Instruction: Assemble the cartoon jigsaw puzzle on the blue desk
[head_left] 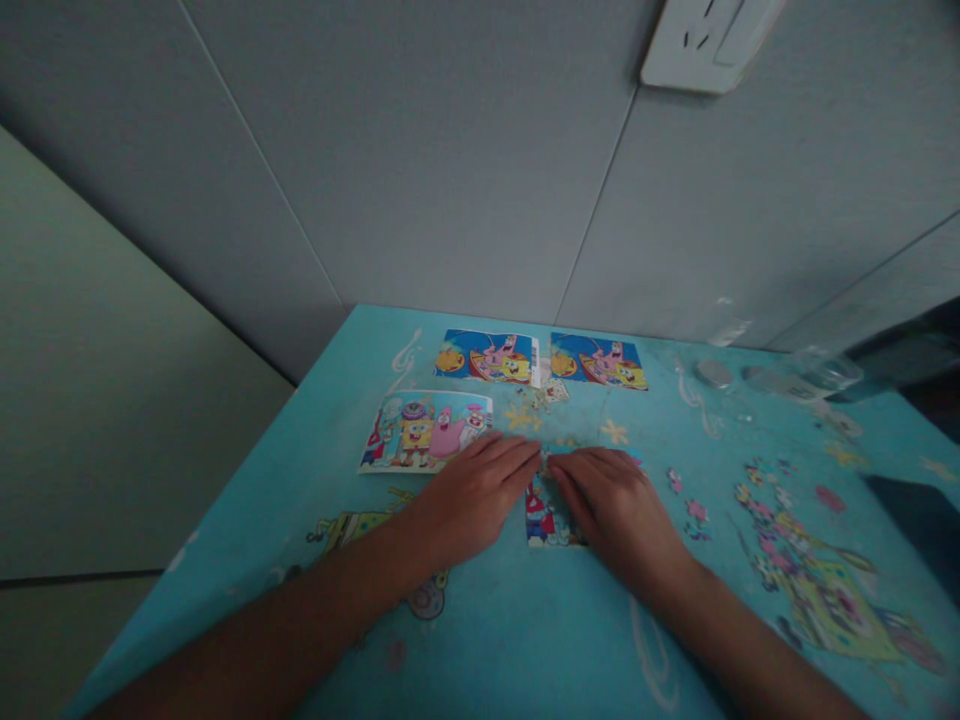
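A partly covered jigsaw puzzle (pixel 541 518) with a red cartoon figure lies flat under my hands. At its upper left corner, my left hand (pixel 480 490) has its fingers pressed together, tips pointing right. Over the puzzle's upper part rests my right hand (pixel 611 495), fingers bent and closed, the tips nearly meeting those of the left. Whatever is between the fingertips is too small and hidden to make out. Just left of the hands lies a picture card (pixel 420 432) with cartoon characters, its right end partly behind my left hand. Loose puzzle pieces (pixel 696 511) lie to the right.
Two blue cartoon pictures (pixel 487 357) lie near the wall, with a small heap of bits (pixel 553 390) below them. More puzzle pieces (pixel 765 510) are spread at the right. A clear jar (pixel 825 370), a round lid (pixel 714 374) and a dark flat object (pixel 919 520) lie beyond.
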